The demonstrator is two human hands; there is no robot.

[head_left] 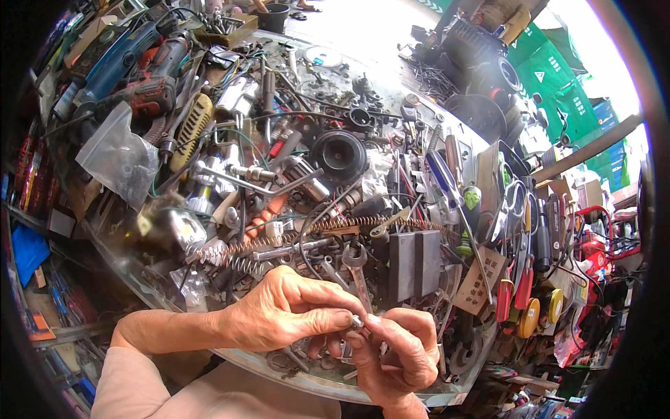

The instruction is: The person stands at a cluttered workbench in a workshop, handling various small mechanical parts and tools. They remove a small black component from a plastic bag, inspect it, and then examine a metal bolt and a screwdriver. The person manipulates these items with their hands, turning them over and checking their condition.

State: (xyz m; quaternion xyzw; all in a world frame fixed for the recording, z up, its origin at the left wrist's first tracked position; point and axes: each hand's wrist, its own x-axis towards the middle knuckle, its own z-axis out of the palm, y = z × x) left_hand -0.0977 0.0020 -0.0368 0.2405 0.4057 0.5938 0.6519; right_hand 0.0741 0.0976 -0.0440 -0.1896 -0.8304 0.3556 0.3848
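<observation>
My left hand reaches in from the left, thumb and forefinger pinched on a small shiny metal part. Fingertips of my right hand close on the same part from the other side. The piece is too small to tell its exact kind. Just beyond the fingers, an open-ended wrench points its jaw away from me; its lower end disappears behind my hands, and I cannot tell whether it is touched. Beside it are two dark grey rectangular blocks. A long coil spring stretches across the clutter.
Loose parts crowd the glass-topped table. Cordless drills and a clear plastic bag lie at left. A round black part sits mid-table. At right, scissors and red-handled tools stand along the edge.
</observation>
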